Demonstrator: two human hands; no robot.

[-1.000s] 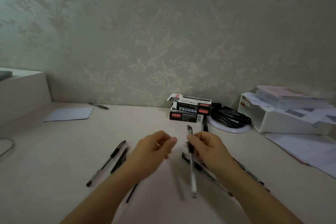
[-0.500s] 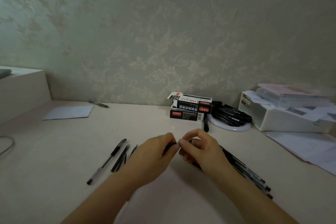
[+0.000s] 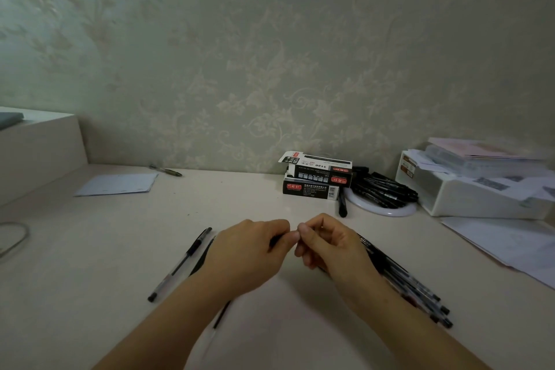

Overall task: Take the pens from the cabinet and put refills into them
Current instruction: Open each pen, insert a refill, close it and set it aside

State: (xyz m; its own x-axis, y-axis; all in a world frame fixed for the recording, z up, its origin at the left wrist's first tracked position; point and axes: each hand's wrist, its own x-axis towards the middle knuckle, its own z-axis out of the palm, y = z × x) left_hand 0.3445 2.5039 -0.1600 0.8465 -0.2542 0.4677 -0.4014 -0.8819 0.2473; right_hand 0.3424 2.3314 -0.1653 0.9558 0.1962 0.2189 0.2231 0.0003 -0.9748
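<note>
Pale worktop [image 3: 240, 198] against a patterned wall.
On it: loose pens [image 3: 180, 264], stacked boxes [image 3: 315, 182], paper sheet [image 3: 117, 185], white tray [image 3: 468, 198].

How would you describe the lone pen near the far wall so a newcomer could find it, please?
Start at the pale sheet of paper on the beige desk's far left. Just right of it, by the wall, lies a slim dark pen, alone, far from the other pens.

smooth table, clear plastic pens
my table [image 3: 120, 249] has a faint sheen; the pen [image 3: 180, 264] barrel is clear plastic, the boxes [image 3: 315, 180] printed card.
</note>
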